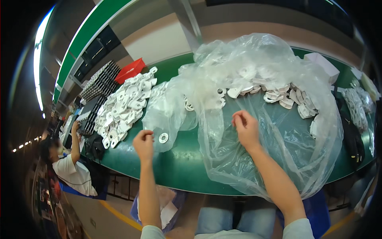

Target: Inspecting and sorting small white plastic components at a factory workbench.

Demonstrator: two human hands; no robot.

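Note:
My left hand [144, 145] is closed with curled fingers, over the green table [179, 159]; whatever it may hold is hidden. Just to its right lies a small white ring [163, 138], at the edge of a smaller clear plastic bag [169, 111]. My right hand [246, 128] hovers above a large clear plastic bag [254, 171], thumb and fingers pinched together, with anything between them too small to make out. Along the far side of that bag, several white, flat, curved parts [305, 105] lie in a loose row. More white rings [188, 104] show through the plastic between the bags.
A big heap of white parts with holes [123, 105] covers the table's left. Behind it stand a red bin [130, 71] and stacked dark trays [101, 79]. A white box [322, 67] sits far right, near a black bag [352, 135]. Another person [75, 171] works at left.

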